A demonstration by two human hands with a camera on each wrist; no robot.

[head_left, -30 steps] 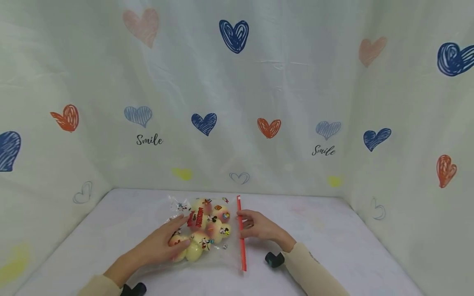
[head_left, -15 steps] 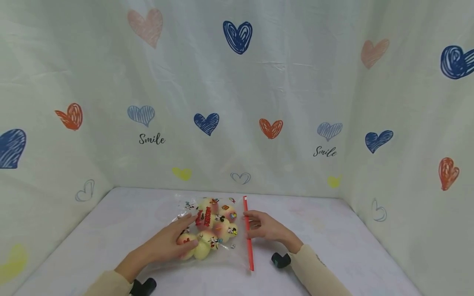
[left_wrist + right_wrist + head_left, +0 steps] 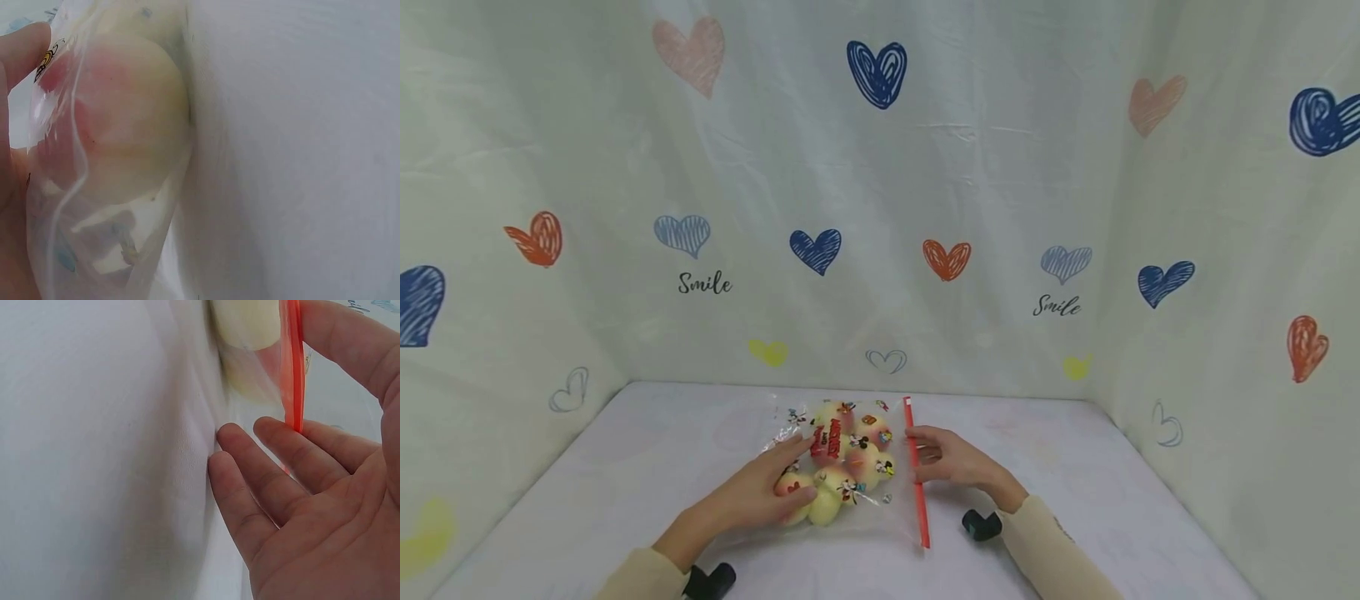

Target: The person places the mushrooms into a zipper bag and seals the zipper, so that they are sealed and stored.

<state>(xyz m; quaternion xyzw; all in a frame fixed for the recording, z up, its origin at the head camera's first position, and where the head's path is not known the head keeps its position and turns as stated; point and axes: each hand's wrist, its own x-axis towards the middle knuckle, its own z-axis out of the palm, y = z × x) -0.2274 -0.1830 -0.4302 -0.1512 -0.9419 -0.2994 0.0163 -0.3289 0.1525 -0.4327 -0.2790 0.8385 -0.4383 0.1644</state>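
Note:
A clear zip bag [image 3: 880,508] with cartoon prints and red lettering lies on the white table. Inside are several round, yellow-and-pink peaches [image 3: 823,504]; one peach [image 3: 119,119] shows large in the left wrist view. My left hand [image 3: 760,496] rests on the bag's left part, fingers extended and thumb spread apart. At the opposite side, my right hand [image 3: 947,458] holds the edge with the red zip strip [image 3: 921,508], thumb and fingers on either side of it. In the right wrist view the red strip [image 3: 292,369] runs between the thumb and the other fingers.
A white curtain [image 3: 880,183] printed with hearts and "Smile" stands round the table [image 3: 1060,467] at the back and both sides. Dark wrist devices sit below each hand, the right device [image 3: 981,525] close over the table.
Both hands and the bag have shifted to the right across the table together. The way the hands lie on the bag looks the same.

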